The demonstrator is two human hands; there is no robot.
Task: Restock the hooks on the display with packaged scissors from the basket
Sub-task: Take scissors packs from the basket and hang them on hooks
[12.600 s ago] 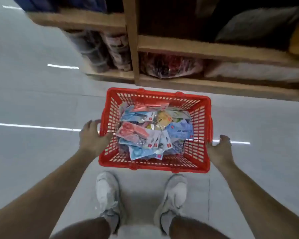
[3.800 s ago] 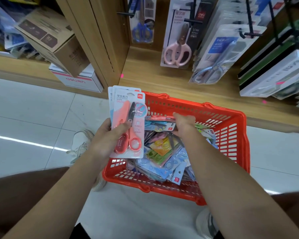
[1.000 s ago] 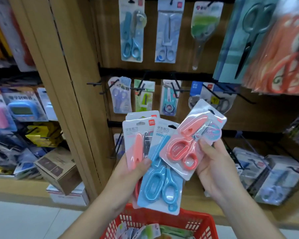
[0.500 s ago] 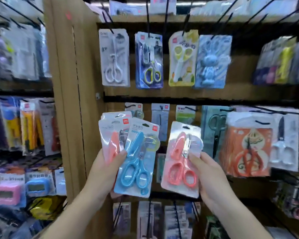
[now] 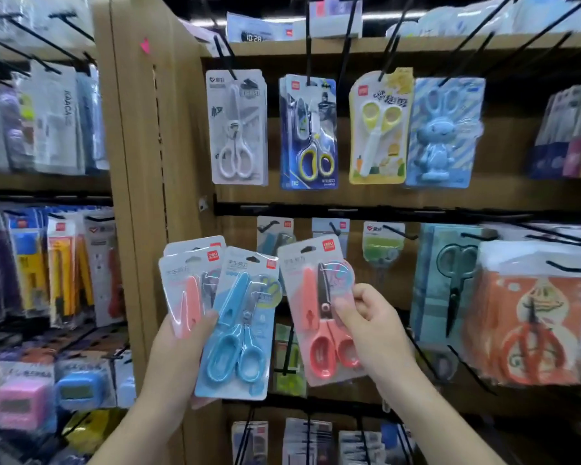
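left hand (image 5: 178, 350) gripping a fan of scissor packs, blue pack (image 5: 240, 325) in front, right hand (image 5: 371, 322) pinching a pink pack (image 5: 319, 310), both held up before the hooks (image 5: 394, 231)

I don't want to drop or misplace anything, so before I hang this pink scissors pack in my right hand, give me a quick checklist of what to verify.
1. Right hand grips just one pink pack: ok.
2. Pack's top edge free of fingers for the hook: ok, the fingers pinch its middle.
3. Pack upright, printed side toward you: ok, slightly tilted.
4. Left hand holds the spare packs firmly: ok, thumb across their fronts.
5. Matching hook found: cannot tell; the middle-row packs are partly hidden behind the held ones.
6. Hook has room: cannot tell.
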